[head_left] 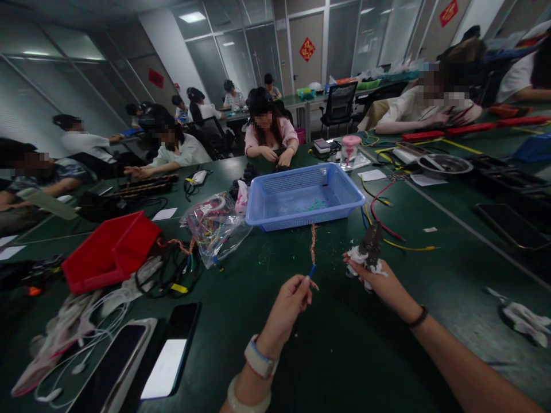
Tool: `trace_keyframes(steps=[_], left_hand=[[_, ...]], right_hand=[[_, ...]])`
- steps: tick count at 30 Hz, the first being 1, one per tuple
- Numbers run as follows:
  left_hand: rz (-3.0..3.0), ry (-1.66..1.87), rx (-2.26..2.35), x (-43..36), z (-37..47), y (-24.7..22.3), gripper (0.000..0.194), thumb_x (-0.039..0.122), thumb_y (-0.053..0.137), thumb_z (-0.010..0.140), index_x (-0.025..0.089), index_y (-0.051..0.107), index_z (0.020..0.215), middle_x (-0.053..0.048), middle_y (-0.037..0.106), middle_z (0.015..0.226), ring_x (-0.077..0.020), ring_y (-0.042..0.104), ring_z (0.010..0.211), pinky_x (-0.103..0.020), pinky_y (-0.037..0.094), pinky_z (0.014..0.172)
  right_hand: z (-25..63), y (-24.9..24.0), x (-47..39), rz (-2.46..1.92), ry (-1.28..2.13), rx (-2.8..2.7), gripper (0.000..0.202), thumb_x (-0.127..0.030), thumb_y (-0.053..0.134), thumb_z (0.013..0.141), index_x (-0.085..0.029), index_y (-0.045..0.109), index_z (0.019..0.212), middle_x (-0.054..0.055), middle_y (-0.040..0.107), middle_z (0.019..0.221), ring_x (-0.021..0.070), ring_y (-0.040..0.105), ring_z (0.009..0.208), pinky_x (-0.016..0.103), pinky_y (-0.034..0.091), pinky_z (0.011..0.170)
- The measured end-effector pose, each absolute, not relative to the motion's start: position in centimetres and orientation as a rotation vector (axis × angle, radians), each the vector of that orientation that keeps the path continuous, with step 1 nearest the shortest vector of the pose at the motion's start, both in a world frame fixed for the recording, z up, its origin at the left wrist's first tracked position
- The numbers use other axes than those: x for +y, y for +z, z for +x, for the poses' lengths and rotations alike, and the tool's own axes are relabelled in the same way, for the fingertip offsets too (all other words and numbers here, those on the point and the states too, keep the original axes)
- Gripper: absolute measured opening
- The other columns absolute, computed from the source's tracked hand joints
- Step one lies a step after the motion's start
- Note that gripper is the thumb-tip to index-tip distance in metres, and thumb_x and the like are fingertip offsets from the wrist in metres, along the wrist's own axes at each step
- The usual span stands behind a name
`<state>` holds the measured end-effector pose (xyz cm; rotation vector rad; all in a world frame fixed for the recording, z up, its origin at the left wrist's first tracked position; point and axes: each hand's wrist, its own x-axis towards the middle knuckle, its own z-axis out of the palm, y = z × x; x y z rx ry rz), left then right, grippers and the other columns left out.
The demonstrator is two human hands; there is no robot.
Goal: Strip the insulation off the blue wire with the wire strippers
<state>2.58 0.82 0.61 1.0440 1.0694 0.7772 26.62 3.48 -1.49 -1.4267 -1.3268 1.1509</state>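
Note:
Between the thumb and fingers of my left hand [297, 292] is the blue end of a wire [313, 246], whose twisted copper-coloured length points up toward the basket. My right hand [372, 275] is closed around a dark metal hand tool [371, 244] with white wrapping on its handles, its head pointing up and away. The tool and the wire are apart. Just beyond both hands stands a blue plastic basket [305, 219] with small green bits on its bottom.
On the left are a red bin [112, 252], a clear bag of wires [215, 223], gloves [64, 332], white earphone cables and two phones [172, 350]. Coloured wires [385, 226] and a metal bowl [445, 165] lie to the right. People sit across the table.

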Motion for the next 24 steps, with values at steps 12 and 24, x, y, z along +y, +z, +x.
trace_keyframes(steps=[12,24], left_hand=[[1.308,0.76,1.303,0.9,2.4,1.2,0.046,0.055,0.046,0.088,0.015,0.069,0.09,0.003,0.047,0.063,-0.0115,0.04,0.056,-0.022,0.028,0.053],[1.405,0.757,1.396,0.4,3.0,1.6,0.033,0.047,0.053,0.086,0.017,0.068,0.086,0.001,0.057,0.065,-0.0139,0.049,0.059,-0.023,0.033,0.056]], right_hand=[[27.3,-0.6,2.9,-1.293,0.478,-1.935,0.037,-0.015,0.05,0.081,-0.021,0.06,0.116,0.009,0.063,0.115,0.0228,0.061,0.105,0.039,0.048,0.092],[27.0,-0.7,2.8,-1.604,-0.059,-2.017,0.05,-0.018,0.048,0.082,-0.024,0.049,0.132,0.008,0.055,0.133,0.0254,0.062,0.104,0.035,0.056,0.077]])
